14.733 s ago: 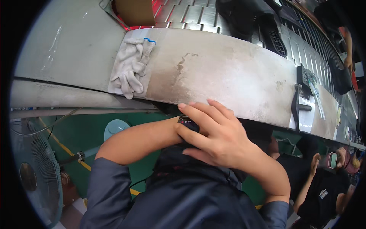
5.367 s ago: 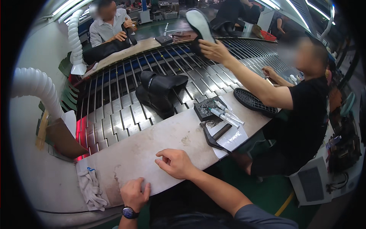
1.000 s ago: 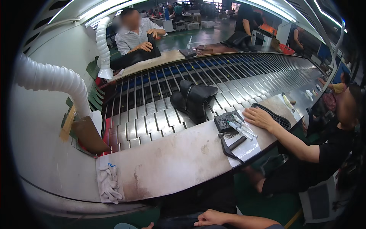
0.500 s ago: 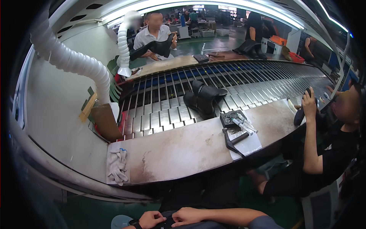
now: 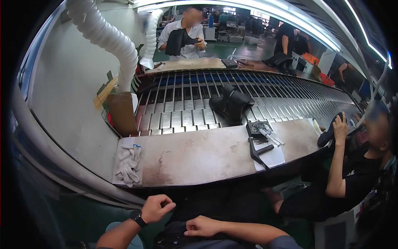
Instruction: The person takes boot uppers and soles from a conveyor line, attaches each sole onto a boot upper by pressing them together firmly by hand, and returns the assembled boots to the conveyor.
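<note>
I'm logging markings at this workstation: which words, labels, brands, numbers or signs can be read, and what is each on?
None can be read.
Black wristwatch: face dark, nothing legible.
Syringes: too small to make out any markings.
Co-worker's black shirt: a small pale mark, too small to read.

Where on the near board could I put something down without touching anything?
The widest bare patch on the near board runs between the white gloves at left and the hammer. A smaller one lies between the syringes and the pale yellow item farther right. It's crowded where hammer, dark block and syringes cluster.
</note>
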Available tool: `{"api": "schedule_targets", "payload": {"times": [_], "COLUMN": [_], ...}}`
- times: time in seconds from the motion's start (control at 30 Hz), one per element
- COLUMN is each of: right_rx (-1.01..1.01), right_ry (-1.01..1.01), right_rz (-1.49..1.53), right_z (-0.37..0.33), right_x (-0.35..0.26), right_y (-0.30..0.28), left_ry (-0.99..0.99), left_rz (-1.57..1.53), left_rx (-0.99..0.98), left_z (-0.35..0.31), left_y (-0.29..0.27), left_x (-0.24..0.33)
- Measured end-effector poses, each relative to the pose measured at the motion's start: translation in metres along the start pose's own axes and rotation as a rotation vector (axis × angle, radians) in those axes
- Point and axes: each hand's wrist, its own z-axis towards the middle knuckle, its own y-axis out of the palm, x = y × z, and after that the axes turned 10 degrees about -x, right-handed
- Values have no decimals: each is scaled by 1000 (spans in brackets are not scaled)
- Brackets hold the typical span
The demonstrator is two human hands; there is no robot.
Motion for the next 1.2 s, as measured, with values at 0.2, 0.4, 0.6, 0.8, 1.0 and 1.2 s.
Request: {"api": "schedule_targets", "payload": {"times": [0.2, 0.4, 0.6, 0.8, 1.0, 1.2], "right_rx": [171, 595, 885, 1163, 1206, 1162], "right_ry": [161, 191, 278, 301, 219, 188], "right_rz": [-154, -315, -489, -617, -432, -381], "right_z": [-12, -35, -25, -3, -3, -10], "right_x": [-20, -55, -25, 12, 7, -1], "right_y": [-52, -150, -244, -247, -244, -242], "left_ry": [281, 274, 263, 302, 275, 208], "left_rz": [307, 573, 544, 523, 523, 514], "left_rx": [249, 357, 409, 381, 427, 440], "left_z": [88, 112, 107, 110, 105, 107], "left_y": [-56, -37, -40, -47, -49, -49], "left_x": [14, -20, -18, -14, -9, -8]}}
